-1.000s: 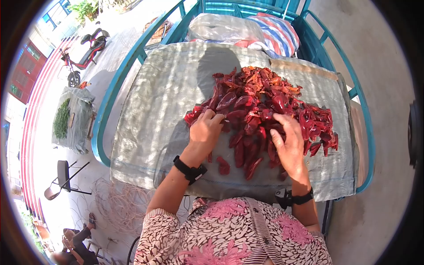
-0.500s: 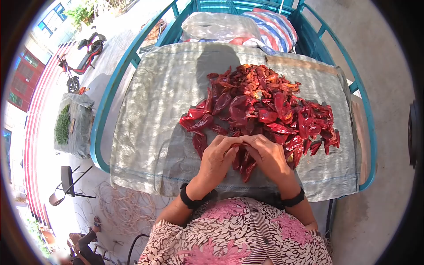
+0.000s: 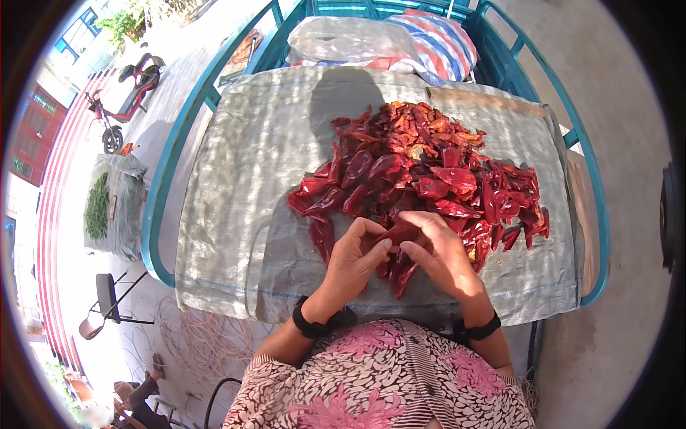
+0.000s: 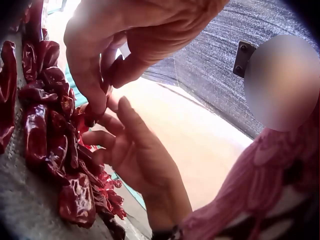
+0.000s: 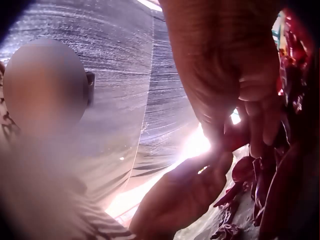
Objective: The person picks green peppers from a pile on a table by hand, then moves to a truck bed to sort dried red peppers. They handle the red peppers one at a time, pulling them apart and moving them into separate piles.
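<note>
Between both hands, near the front of the heap, is a dark red pepper (image 3: 401,232). My left hand (image 3: 348,263) pinches its left end with thumb and fingers. The right hand (image 3: 444,252) grips its other end, fingers over the top and thumb beneath. In the left wrist view the left hand (image 4: 135,37) comes down from above and the right hand (image 4: 145,155) meets it from below. A heap of glossy red peppers (image 3: 357,169) spreads just beyond the hands, with smaller, orange-tinged shrivelled pieces (image 3: 421,123) at its back.
Under the heap lies a grey woven sheet (image 3: 243,179) over a blue-green cart with side rails (image 3: 163,193). A clear sack (image 3: 350,39) and a striped sack (image 3: 446,50) are behind it. On the left stand a red scooter (image 3: 128,100), a folding chair (image 3: 107,297) and a seated person.
From apart over the heap, the hands came together nearer the body and took hold of a pepper. Since then they have parted slightly, and the pepper shows between the fingers.
</note>
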Demonstrator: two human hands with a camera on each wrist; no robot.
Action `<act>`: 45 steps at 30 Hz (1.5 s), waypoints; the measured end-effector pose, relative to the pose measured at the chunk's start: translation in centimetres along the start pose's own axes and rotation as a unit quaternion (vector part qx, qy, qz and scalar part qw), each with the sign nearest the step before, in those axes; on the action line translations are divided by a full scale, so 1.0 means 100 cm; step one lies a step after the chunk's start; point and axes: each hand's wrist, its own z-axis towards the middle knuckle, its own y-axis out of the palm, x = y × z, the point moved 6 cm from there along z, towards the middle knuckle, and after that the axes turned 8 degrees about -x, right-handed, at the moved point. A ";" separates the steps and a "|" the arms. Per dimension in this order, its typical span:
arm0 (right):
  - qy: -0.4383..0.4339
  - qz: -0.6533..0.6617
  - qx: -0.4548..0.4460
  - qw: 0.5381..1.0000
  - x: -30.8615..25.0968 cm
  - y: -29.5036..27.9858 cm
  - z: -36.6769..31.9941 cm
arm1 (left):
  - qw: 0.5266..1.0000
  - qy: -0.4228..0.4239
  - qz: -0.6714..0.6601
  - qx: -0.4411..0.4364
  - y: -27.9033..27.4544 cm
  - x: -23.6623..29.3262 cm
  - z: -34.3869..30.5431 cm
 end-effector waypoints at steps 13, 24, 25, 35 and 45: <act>-0.019 -0.027 -0.037 0.999 0.001 -0.003 0.015 | 0.864 0.096 0.459 0.185 -0.056 0.033 -0.009; 0.084 0.116 -0.045 0.989 0.006 0.025 0.012 | 0.863 0.067 0.447 0.227 -0.073 0.045 -0.015; 0.133 0.168 -0.049 0.976 0.004 0.026 0.012 | 0.879 0.082 0.427 0.198 -0.066 0.050 -0.018; 0.173 0.232 -0.088 0.953 0.020 0.030 0.007 | 0.945 0.052 0.315 -0.067 -0.029 0.044 -0.015; 0.175 -0.065 -0.049 0.981 0.012 0.011 0.011 | 0.849 0.059 0.525 -0.006 -0.042 0.020 0.016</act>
